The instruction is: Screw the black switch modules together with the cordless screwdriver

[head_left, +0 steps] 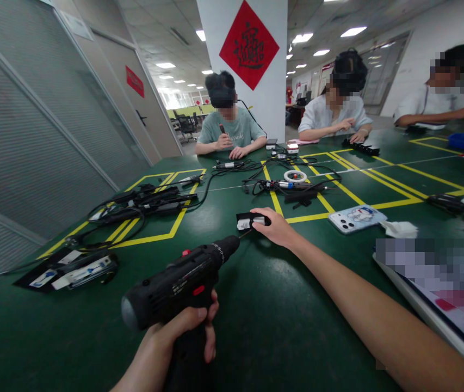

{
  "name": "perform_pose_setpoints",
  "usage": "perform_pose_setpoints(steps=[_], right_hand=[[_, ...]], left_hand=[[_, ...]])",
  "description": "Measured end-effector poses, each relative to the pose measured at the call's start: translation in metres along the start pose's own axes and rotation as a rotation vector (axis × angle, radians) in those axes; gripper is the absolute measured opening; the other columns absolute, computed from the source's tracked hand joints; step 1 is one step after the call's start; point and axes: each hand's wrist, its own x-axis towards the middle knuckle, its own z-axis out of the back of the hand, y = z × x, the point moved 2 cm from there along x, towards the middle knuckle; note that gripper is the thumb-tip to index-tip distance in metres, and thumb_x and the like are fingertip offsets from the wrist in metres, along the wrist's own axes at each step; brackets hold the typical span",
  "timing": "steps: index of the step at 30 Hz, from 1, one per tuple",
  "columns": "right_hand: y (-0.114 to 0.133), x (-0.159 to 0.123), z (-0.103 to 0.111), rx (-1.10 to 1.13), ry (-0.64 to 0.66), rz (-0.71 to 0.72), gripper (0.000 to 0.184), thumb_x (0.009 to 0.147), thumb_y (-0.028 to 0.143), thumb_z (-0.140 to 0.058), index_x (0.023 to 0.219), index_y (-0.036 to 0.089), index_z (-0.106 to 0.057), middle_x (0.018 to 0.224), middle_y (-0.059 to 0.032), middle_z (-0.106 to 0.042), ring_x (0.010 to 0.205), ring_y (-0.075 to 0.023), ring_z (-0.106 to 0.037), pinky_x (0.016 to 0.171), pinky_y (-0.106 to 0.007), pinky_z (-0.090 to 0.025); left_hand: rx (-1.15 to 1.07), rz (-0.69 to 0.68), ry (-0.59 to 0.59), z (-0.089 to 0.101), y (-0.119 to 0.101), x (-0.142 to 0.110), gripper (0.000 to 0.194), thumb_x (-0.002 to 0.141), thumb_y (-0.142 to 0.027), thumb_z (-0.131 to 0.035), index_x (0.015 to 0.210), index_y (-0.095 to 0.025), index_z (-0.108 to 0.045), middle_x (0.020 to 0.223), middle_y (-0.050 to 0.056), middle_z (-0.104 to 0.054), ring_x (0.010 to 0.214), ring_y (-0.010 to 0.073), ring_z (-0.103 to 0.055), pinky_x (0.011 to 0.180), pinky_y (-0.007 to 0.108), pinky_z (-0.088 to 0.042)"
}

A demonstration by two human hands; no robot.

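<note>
My left hand [189,326] is wrapped around the grip of a black cordless drill [174,280] with red buttons. The drill points away and to the right, and its thin bit reaches the near edge of a small black-and-white device [243,221]. Whether the bit touches the device I cannot tell. Fingers of my right hand [272,226] grip the device from its right side, holding it at the green tabletop. What the device is, the frame does not show.
Cables and black devices [146,201] lie at left, with another flat device [85,272] nearer. Across the table are a white tape roll [295,176], tools and cables. A phone [356,218], crumpled tissue [398,228] and laptop [431,305] are at right. Several people sit opposite.
</note>
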Motion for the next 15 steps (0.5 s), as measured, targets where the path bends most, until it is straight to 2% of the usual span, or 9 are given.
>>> perform_pose_setpoints(steps=[15], right_hand=[[0.0022,-0.0002,0.0019,0.006,0.013,-0.02,0.04,0.078,0.025,-0.057,0.118,0.023,-0.058,0.109,-0.0048,-0.058,0.095,-0.0158,-0.057,0.087,-0.03,-0.042]], left_hand=[[0.036,-0.015,-0.009,0.0024,0.0039,0.003,0.027,0.075,-0.03,-0.053,0.098,-0.016,-0.051,0.071,0.002,-0.057,0.041,0.0167,-0.053,0.05,0.035,-0.046]])
